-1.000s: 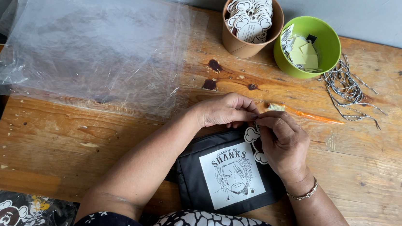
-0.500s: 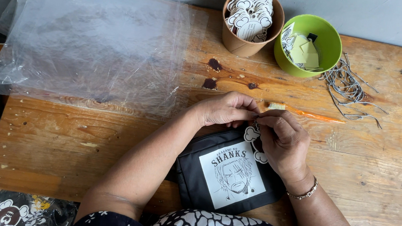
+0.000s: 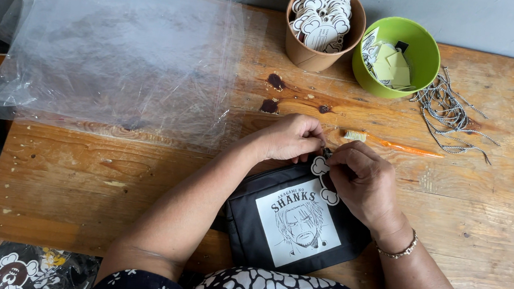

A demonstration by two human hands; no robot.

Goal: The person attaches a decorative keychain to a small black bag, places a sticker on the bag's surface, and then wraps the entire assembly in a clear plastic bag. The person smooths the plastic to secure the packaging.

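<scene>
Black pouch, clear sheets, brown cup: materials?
Black pouch: looks like woven fabric, matte, soft folds, with a white printed patch. Clear sheets: thin plastic film, glossy, wrinkled, wood showing through. Brown cup: probably paper or card, matte, thin rim.

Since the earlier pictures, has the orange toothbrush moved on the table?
No. The orange toothbrush lies in the same spot below the green bowl, bristles toward the hands.

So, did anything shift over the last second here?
Almost nothing. Both hands stay pinched at the top edge of the black pouch: left hand, right hand, working the white cut-out tag there. The toothbrush, the cups and the plastic bags have not moved.
</scene>
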